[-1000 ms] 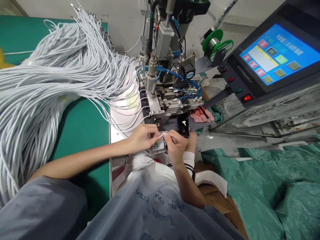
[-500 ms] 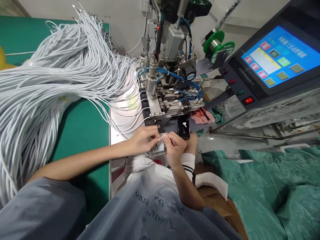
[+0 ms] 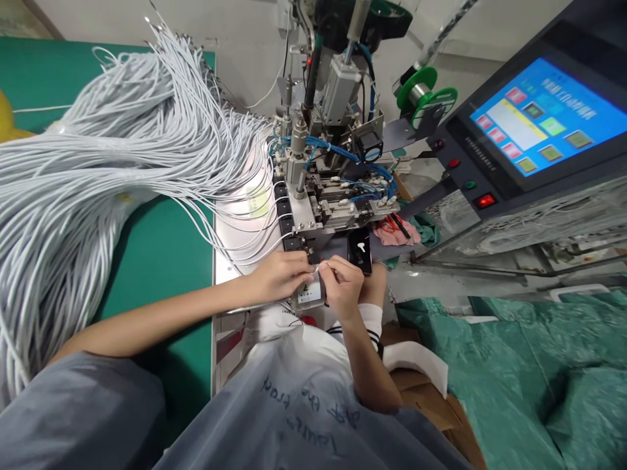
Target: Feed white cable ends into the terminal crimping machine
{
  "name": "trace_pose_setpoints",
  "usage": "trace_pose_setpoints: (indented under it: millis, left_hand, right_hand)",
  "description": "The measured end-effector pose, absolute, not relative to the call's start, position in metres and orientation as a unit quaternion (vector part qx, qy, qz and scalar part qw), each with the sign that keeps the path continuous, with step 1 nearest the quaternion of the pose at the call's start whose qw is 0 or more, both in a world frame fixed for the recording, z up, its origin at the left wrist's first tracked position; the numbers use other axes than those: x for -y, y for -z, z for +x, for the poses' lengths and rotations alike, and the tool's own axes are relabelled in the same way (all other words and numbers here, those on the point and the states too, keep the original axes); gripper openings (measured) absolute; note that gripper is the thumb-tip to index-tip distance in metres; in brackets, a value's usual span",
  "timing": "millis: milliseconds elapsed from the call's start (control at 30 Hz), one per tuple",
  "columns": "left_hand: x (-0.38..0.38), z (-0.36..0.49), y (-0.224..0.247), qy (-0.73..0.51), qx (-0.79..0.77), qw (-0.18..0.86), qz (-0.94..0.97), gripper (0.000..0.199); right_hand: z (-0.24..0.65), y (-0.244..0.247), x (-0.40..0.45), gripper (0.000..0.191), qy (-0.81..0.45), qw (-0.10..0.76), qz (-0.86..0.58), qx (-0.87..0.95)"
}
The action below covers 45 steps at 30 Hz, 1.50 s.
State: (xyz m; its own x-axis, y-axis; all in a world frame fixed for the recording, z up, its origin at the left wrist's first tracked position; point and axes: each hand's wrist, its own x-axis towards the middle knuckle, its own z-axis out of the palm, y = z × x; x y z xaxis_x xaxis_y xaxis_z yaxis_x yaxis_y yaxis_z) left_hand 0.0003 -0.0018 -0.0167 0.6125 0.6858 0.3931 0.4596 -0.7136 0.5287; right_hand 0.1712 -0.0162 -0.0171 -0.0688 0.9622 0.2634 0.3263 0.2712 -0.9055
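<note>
Cables [image 3: 98, 156], lge qty, wht/grey, bundled, far left to left-centre; loose ends fan right twd machine. Yellow item [image 3: 8, 121], partly cut off by left edge, far side; type can't be told.

Green surface [image 3: 161, 254], under cables, left side. Pale plate [image 3: 245, 219], right of surface, cables crossing it, w/ yellow sticker [image 3: 257, 201].

Left hand [image 3: 281, 274], near centre, back up, fingers drawn tight in pinch on wht wire end [image 3: 317, 267]. Machine [image 3: 301, 202], metal, w/ cylinders, blk blocks & blue tubing [image 3: 337, 145], just beyond hands; several wht cables run to blk blocks at its left side.

Grey shirt [image 3: 304, 405], nearest, w/ dk lettering. Wht label [image 3: 309, 292], warning-type mark, below & just near side of fingertips, txt too small to read.

Wht wire end: btwn the two hands, short length showing, near side of machine. Right hand [image 3: 341, 281], thumb & forefinger closed in pinch on same wire end.

Phone [image 3: 360, 251], blk, screen up w/ wht mark, just beyond right hand. Pink cloth [image 3: 394, 232], far right of phone. Spool [image 3: 420, 94], green flanges, silvery wire, far right. Cardboard [image 3: 431, 408], brown, near right. Green sheeting [image 3: 529, 365], crumpled, near right. Control panel [image 3: 548, 121], blue screen lit, red switch [image 3: 486, 200] glowing, far right.
</note>
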Motion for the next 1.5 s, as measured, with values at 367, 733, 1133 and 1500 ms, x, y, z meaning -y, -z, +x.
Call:
trace_pose_setpoints:
  millis: [367, 733, 1133, 1500]
  left_hand:
    - [-0.024, -0.007, 0.024, -0.051, -0.417, 0.14, 0.897, 0.027]
    - [-0.027, -0.008, 0.026, -0.051, -0.383, 0.138, 0.912, 0.038]
    - [-0.026, -0.005, 0.025, -0.008, -0.373, 0.07, 0.925, 0.04]
    - [-0.025, -0.003, 0.023, 0.015, -0.35, 0.026, 0.936, 0.036]
  right_hand:
    - [0.188, 0.076, -0.025, 0.018, -0.497, 0.392, -0.554, 0.541]
    - [0.178, 0.081, -0.037, 0.018, -0.569, 0.389, -0.542, 0.481]
    - [0.179, 0.077, -0.041, 0.015, -0.612, 0.357, -0.535, 0.459]
    - [0.174, 0.079, -0.042, 0.019, -0.563, 0.376, -0.55, 0.489]
